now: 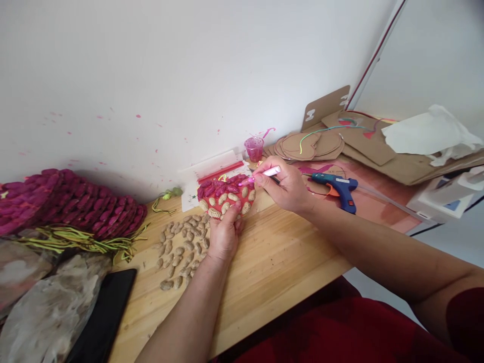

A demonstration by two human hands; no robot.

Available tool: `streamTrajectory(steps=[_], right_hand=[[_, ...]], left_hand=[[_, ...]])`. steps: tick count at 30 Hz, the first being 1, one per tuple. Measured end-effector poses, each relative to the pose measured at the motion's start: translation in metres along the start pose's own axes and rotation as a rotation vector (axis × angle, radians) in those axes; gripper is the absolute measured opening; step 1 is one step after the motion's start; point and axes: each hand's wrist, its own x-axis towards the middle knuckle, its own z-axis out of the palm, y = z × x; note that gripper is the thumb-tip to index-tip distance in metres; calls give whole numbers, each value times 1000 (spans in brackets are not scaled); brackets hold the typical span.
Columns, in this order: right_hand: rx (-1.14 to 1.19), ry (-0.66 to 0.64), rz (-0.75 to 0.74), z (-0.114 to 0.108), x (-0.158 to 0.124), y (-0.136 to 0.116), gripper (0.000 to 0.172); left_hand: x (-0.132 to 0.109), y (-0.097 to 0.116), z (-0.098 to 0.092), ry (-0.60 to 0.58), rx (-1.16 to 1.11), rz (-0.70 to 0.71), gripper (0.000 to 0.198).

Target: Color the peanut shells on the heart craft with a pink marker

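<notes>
My left hand (224,236) grips the lower edge of a red board covered with peanuts (223,195), its thumb on the front. The peanuts on the board's upper part are magenta; those lower down are bare tan. In my right hand (288,185), pinched between the fingers, is a paintbrush (271,172) with a white handle. Its pink tip is at the board's right side, by the border of magenta and tan peanuts; whether it touches I cannot tell. Behind the board stands a clear cup of magenta paint (253,150). Loose peanuts (177,259) lie left of my left hand.
Stacked magenta peanut pieces (102,204) with yellow-green strings (91,242) stand at left, near plastic bags (56,302) and a black flat object (108,312). At right are a blue glue gun (336,185), cardboard cutouts (298,146) and cardboard sheets (372,151). The paint-spotted wall (170,91) rises behind.
</notes>
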Motion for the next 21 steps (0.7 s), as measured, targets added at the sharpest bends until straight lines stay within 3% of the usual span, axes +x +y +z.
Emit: streamTrajectory(steps=[7, 14, 21], right_hand=[[-24, -54, -129, 2, 1, -3, 16], [-18, -94, -172, 3, -1, -3, 8], [-98, -120, -231, 4, -2, -10, 12]], left_hand=[[2, -1, -2, -9, 0, 3, 55], [1, -1, -2, -16, 18, 3, 49], [1, -2, -1, -4, 34, 27, 47]])
